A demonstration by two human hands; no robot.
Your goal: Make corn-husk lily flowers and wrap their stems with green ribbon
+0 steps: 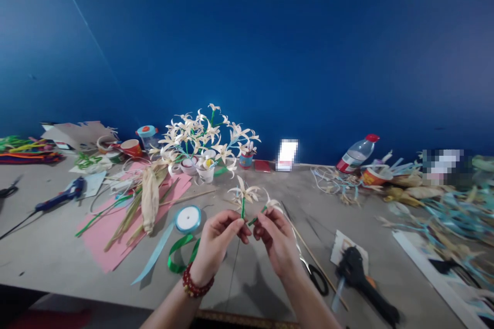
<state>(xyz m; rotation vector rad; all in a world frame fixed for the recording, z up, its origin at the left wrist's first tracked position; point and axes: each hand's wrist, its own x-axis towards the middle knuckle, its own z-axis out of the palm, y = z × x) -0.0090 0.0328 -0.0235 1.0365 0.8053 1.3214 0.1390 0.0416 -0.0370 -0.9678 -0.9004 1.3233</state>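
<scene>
Pinched between the fingertips of my left hand is a cream artificial flower on a green-wrapped stem, held upright. My right hand grips a second artificial flower, its short green stem slanting toward the first one. Both hands are close together above the table's front middle. A green ribbon lies beside my left wrist, with a light blue ribbon spool behind it. Under my right forearm are scissors, partly hidden, and a thin wooden stick.
Cups of finished cream flowers stand at the back. Pink paper with dried husks lies left, near a blue glue gun. On the right are a black glue gun, a bottle and tangled ribbon scraps.
</scene>
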